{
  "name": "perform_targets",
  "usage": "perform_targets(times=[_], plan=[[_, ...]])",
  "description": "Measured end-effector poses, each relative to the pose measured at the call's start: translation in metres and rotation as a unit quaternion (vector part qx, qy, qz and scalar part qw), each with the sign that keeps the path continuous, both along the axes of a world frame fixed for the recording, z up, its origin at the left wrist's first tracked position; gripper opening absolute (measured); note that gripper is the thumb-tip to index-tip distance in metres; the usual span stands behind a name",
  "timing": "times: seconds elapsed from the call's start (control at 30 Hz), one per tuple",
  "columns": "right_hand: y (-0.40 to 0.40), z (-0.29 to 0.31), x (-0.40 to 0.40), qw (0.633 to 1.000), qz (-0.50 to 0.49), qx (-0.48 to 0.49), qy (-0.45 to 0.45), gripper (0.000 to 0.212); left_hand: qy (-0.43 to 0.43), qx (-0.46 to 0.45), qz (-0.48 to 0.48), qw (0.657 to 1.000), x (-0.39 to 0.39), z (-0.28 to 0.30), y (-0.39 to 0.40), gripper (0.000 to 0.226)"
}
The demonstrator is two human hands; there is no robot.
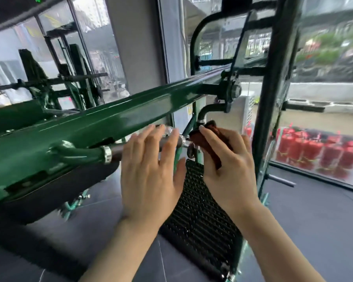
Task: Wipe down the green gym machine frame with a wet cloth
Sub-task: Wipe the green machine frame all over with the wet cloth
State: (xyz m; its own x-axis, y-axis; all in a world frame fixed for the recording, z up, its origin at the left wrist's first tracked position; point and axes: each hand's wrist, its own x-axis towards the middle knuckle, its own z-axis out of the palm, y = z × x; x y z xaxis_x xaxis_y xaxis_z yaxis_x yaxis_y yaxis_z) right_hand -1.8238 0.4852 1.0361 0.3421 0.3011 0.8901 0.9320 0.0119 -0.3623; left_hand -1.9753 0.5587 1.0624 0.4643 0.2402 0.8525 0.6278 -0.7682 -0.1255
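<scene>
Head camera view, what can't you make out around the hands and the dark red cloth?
- Dark red cloth: mostly covered by the right hand gripping it; wetness unreadable.
- Black handle bar: its end is hidden behind the left hand, so contact is unclear.
- Glossy green metal frame beam: cut off by the left edge.
- Red cylinders outside: blurred through the glass.
</scene>
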Motion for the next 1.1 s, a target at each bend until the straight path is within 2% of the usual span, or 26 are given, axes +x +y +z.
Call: perform_targets(times=[0.3,0.47,0.77,0.93,1.1], plan=[[-0.031,0.013,0.153,1.0,-0.026,0.009,-0.014,0.043,-0.01,0.016,-0.024,1.0,0.159,0.007,-0.018,0.052],[-0.041,0.028,0.219,0.998,-0.033,0.005,-0.053,0.045,-0.016,0.027,-0.047,0.998,0.238,0.014,-0.016,0.054],[-0.033,0.057,0.284,0.993,-0.056,-0.001,-0.104,0.04,-0.016,0.071,-0.065,0.995,0.312,0.041,0.019,0.053],[-0.016,0.086,0.31,0.976,-0.076,-0.025,-0.203,0.035,-0.03,0.081,-0.106,0.991,0.335,0.061,0.059,0.055],[-0.008,0.129,0.34,0.919,-0.112,-0.092,-0.366,0.052,-0.015,0.065,-0.112,0.992,0.349,0.08,0.108,0.054]])
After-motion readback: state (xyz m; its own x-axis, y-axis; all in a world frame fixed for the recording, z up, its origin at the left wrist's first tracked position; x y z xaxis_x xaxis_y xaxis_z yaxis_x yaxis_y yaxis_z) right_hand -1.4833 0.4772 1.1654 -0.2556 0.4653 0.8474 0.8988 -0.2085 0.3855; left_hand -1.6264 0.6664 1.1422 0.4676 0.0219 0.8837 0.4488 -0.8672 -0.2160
